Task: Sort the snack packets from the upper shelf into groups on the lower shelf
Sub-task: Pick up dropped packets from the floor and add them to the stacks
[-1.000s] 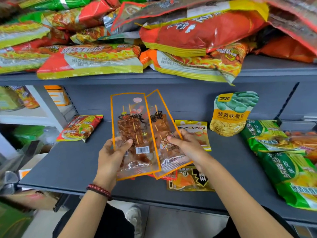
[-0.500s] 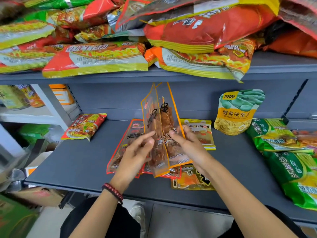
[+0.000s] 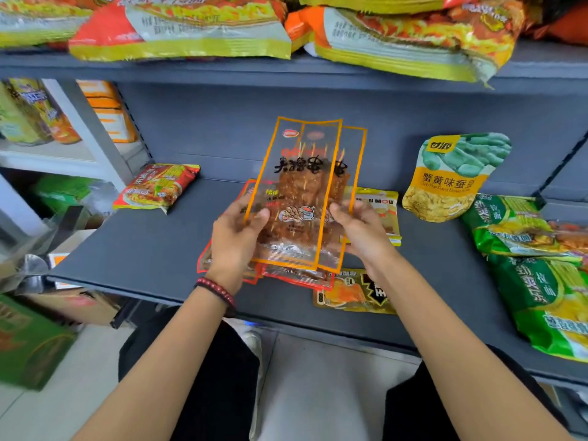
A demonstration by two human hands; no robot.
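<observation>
Two clear skewer snack packets (image 3: 302, 186) with orange borders are stacked together, upright, above the middle of the grey lower shelf (image 3: 152, 249). My left hand (image 3: 237, 240) grips their lower left edge and my right hand (image 3: 359, 230) grips the lower right edge. Beneath them on the shelf lie red-bordered skewer packets (image 3: 286, 275), partly hidden by my hands. The upper shelf (image 3: 381, 74) carries a pile of red and yellow noodle packets (image 3: 191, 30).
On the lower shelf lie a red noodle packet (image 3: 159, 189) at the left, a yellow packet (image 3: 381, 211) and an orange-black packet (image 3: 353, 294) near the middle, a standing broad-bean pouch (image 3: 451, 179) and green packets (image 3: 541, 272) at the right. Boxes stand on the floor at the left.
The two orange-bordered packets, fanned apart a second ago, have been turned and brought together into one stack facing me. Both hands have shifted to its lower edges.
</observation>
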